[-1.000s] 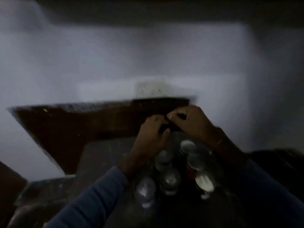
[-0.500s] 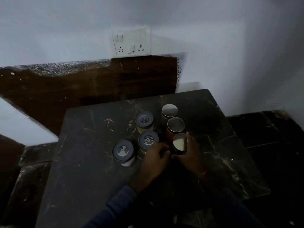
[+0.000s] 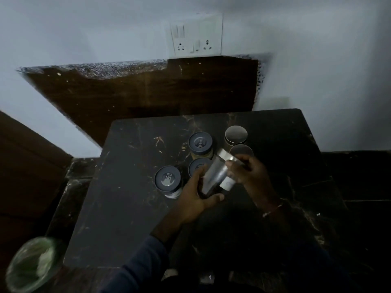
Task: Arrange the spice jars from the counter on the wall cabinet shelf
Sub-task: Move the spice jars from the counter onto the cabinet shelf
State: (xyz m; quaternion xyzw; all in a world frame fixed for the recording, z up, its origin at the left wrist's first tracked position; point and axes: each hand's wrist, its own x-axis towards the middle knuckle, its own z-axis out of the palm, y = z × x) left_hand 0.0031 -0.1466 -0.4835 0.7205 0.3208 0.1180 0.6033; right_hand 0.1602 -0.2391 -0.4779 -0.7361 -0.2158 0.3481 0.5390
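Where the dim light permits, we record a dark counter with a green-lined bin off its seven o'clock corner. Over its centre the left hand and right hand both grip one tilted jar, its steel lid toward one o'clock. Three dark-lidded jars stand from nine to eleven o'clock of it, and two steel-lidded jars stand at one o'clock.
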